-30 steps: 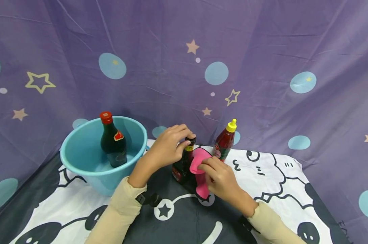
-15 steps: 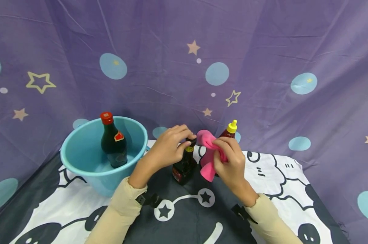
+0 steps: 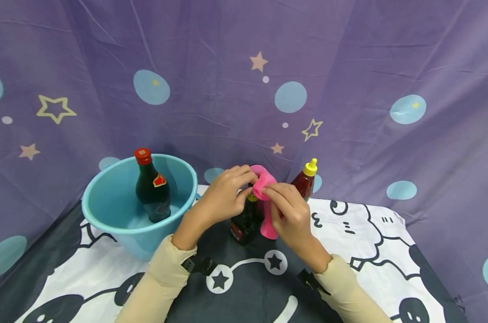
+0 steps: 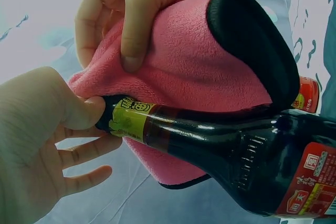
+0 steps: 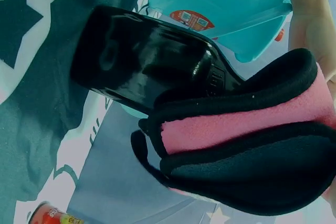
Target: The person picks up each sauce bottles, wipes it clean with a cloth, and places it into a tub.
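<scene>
In the head view my left hand (image 3: 227, 193) pinches the top of a dark sauce bottle (image 3: 244, 224) that stands upright on the patterned cover. Thumb and fingers sit at its black cap in the left wrist view, just above the yellow neck band. My right hand (image 3: 293, 215) pinches a pink cleaning cloth (image 4: 184, 51) with black edging and lays it along the bottle's neck and far side. From the right wrist, the cloth's dark folds (image 5: 252, 166) hide the bottle's neck, while its glossy body (image 5: 142, 56) shows.
A light blue bucket (image 3: 134, 244) stands to the left, with a green bottle (image 3: 151, 193) with a red cap leaning inside. Behind the right hand is a red sauce bottle (image 3: 303, 184) with a yellow nozzle. A purple patterned curtain (image 3: 211, 89) hangs behind.
The right hand carries the cloth from the bottle's side out to the right, then back left and up to its neck. The left hand keeps its hold on the bottle top.
</scene>
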`<move>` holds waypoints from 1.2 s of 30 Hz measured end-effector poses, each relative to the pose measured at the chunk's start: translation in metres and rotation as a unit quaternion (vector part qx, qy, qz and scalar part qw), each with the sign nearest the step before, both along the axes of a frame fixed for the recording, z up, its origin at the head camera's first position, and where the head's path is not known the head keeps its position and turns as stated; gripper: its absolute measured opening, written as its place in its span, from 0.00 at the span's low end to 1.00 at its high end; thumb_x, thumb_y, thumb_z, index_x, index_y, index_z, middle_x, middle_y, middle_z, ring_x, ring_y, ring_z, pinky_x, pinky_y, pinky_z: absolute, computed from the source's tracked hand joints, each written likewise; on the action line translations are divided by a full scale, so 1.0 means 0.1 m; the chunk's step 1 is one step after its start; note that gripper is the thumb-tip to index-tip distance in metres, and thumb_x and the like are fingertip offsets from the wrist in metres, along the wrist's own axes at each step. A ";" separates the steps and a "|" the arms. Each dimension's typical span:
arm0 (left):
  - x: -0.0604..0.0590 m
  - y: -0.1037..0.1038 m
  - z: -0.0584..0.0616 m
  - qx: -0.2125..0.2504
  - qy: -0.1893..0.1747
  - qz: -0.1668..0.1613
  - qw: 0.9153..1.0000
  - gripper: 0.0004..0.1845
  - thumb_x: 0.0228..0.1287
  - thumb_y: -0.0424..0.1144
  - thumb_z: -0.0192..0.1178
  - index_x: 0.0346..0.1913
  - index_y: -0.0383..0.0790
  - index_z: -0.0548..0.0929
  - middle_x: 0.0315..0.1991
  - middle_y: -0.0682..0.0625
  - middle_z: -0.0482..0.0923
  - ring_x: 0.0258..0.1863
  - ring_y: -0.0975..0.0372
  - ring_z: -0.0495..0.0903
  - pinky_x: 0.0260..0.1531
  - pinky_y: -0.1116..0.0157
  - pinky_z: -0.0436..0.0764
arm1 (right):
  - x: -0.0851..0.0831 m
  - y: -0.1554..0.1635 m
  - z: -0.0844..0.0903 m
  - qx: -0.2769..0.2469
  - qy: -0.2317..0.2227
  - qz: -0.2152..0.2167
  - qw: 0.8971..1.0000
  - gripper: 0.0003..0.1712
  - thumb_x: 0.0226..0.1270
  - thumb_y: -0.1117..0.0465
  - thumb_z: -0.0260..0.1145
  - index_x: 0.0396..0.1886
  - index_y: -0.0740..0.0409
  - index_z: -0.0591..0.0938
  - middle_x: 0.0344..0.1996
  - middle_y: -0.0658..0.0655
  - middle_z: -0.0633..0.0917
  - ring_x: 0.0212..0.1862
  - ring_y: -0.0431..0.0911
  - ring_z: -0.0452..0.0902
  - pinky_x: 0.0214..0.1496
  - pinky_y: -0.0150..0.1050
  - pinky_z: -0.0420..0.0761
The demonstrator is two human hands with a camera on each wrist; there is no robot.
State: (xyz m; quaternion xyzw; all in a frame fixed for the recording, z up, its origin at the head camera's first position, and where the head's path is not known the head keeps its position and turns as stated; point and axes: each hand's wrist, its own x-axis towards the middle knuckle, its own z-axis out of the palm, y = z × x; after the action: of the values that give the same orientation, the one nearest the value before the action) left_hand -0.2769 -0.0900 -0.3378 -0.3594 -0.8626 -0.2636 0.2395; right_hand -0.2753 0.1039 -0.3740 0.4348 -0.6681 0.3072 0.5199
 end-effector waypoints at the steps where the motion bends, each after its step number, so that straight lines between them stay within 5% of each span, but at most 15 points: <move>1: 0.00 0.00 0.00 0.000 0.000 0.001 1.000 0.10 0.63 0.25 0.64 0.43 0.41 0.84 0.40 0.51 0.80 0.40 0.59 0.76 0.46 0.59 0.81 | 0.00 0.00 0.00 0.005 0.004 -0.002 1.000 0.14 0.61 0.78 0.62 0.42 0.67 0.88 0.39 0.62 0.89 0.41 0.54 0.84 0.49 0.43 0.85; 13: 0.01 0.01 -0.01 0.000 0.010 0.006 1.000 0.11 0.61 0.23 0.63 0.43 0.41 0.85 0.40 0.51 0.81 0.40 0.58 0.78 0.47 0.58 0.82 | 0.01 0.01 -0.06 0.048 0.080 -0.069 0.993 0.13 0.68 0.75 0.59 0.43 0.67 0.89 0.37 0.62 0.91 0.41 0.55 0.87 0.46 0.47 0.86; 36: -0.01 0.01 -0.01 -0.001 0.019 0.005 1.000 0.09 0.64 0.26 0.63 0.43 0.39 0.86 0.40 0.49 0.82 0.38 0.57 0.78 0.45 0.60 0.81 | 0.05 0.05 -0.14 0.084 0.080 -0.055 0.992 0.12 0.72 0.71 0.60 0.42 0.67 0.90 0.37 0.62 0.91 0.40 0.54 0.88 0.44 0.48 0.87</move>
State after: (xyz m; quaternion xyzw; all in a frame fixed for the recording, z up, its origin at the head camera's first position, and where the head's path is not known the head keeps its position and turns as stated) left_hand -0.2782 -0.0885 -0.3390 -0.3600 -0.8601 -0.2542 0.2570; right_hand -0.2699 0.1089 -0.3883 0.4623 -0.6706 0.1851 0.5498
